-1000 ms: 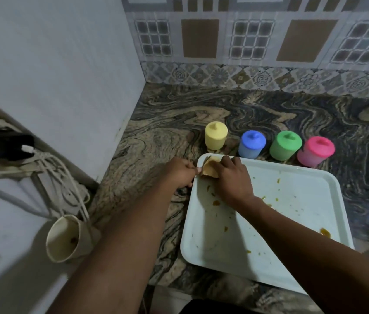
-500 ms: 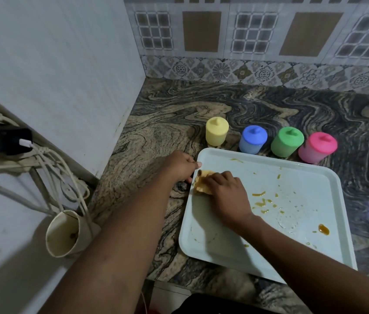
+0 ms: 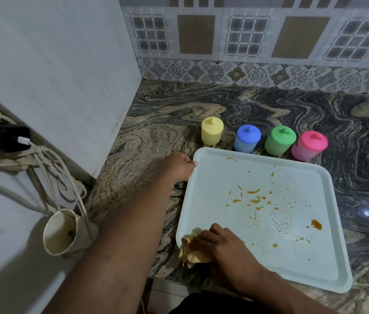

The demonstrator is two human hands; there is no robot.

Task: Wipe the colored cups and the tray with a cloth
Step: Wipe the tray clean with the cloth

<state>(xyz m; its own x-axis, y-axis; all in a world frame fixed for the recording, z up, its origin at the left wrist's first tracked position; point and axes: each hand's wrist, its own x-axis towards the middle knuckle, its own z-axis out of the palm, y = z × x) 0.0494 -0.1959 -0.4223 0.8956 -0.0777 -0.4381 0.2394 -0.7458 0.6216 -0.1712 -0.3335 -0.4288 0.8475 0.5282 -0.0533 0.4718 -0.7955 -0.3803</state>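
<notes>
Four cups (image 3: 247, 141) stand behind the tray (image 3: 213, 189); left fingers (image 3: 191, 163) grip its rim, right fingers (image 3: 215, 230) clutch the cloth (image 3: 190, 251).

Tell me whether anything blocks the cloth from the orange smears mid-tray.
Nothing visible does. The right hand holds the cloth at the near left corner of the tray, and only bare tray lies between it and the smears.

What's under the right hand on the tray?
A crumpled yellow cloth, poking out left of the right hand at the near-left corner of the tray. The rest of it, and any stains beneath, are covered.
</notes>
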